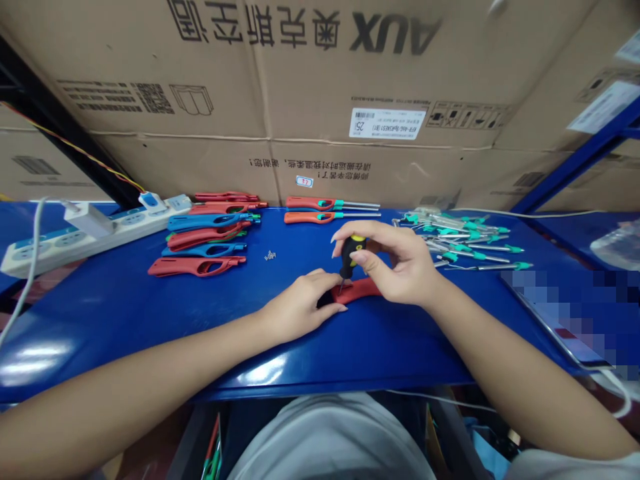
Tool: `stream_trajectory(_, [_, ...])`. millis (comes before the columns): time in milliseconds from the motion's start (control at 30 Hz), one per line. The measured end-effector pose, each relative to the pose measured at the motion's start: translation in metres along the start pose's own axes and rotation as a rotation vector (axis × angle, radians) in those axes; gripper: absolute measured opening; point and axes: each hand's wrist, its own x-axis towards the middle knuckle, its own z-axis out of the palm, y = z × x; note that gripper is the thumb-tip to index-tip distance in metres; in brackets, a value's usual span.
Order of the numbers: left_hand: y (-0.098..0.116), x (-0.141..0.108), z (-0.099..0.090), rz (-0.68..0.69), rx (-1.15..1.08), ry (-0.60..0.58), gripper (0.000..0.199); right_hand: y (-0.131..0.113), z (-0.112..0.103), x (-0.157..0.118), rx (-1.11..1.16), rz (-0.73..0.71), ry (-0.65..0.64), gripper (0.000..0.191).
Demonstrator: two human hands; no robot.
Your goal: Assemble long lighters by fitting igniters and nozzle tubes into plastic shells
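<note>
My right hand (400, 263) is closed around a black and yellow screwdriver (347, 261), held nearly upright. The screwdriver's tip meets a red lighter handle (357, 289) that lies on the blue table. My left hand (305, 303) grips the left end of that handle between thumb and fingers. Part of the handle's right end is hidden behind my right hand. A few small screws (271, 255) lie in a little pile beyond my left hand.
Red and blue lighter casings (200, 266) are stacked at the left, beside a white power strip (95, 230). Two lighters with metal rods (320, 217) lie at the back. Several rods with green parts (465, 240) are heaped at the right, near a tablet-like device (560, 327). Cardboard boxes (310, 87) stand behind.
</note>
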Motion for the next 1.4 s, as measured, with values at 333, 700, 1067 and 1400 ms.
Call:
stream_trajectory(333, [0.005,0.004,-0.005,-0.058,0.045,0.000,0.020,-0.009,0.013,0.000,-0.142,-0.037,0.073,0.024])
stream_trajectory(700, [0.000,0.009,-0.026,-0.041,0.341,-0.100,0.032,0.053,-0.050,0.003,-0.543,0.196,0.369,0.014])
stream_trajectory(1067, [-0.075,0.060,-0.121,-0.109,0.501,0.157,0.031,0.077,-0.065,-0.004,-0.832,0.538,0.158,0.018])
stream_trajectory(1400, [-0.121,0.073,-0.101,-0.003,0.521,0.239,0.034,0.072,-0.045,-0.009,-0.872,0.743,-0.214,0.023])
